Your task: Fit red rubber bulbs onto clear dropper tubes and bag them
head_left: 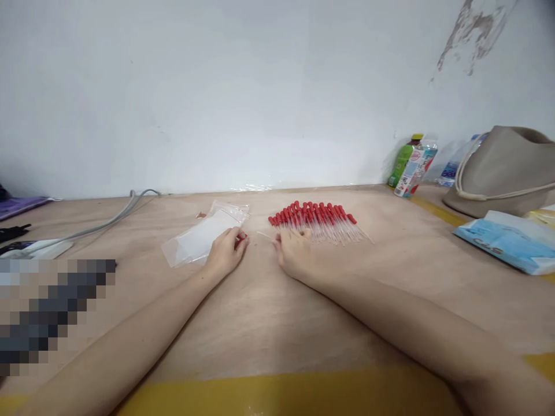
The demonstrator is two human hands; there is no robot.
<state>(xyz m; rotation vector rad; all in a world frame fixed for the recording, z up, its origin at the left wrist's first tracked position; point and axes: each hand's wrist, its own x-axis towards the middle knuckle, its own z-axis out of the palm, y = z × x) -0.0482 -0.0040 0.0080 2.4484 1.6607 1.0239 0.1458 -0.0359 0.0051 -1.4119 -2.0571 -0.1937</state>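
My left hand (228, 252) is closed, with a bit of a red rubber bulb (243, 237) showing at its fingertips. My right hand (293, 252) is also closed, and a thin pale tube (264, 235) sticks out of its fingers toward the left. A small gap lies between the hands. Just behind my right hand is a row of thin clear droppers with red rubber bulbs (321, 214), bulbs pointing to the wall. Beside my left hand lie several flat clear plastic bags (197, 236), overlapping, partly covered by the hand.
On the right stand a green bottle (402, 164), a carton-like drink pack (415, 170), a beige bag (503, 173) and a blue tissue pack (505, 240). A grey cable (117, 216) runs along the left. Yellow tape (277, 396) edges the table's front. The wall closes off the back.
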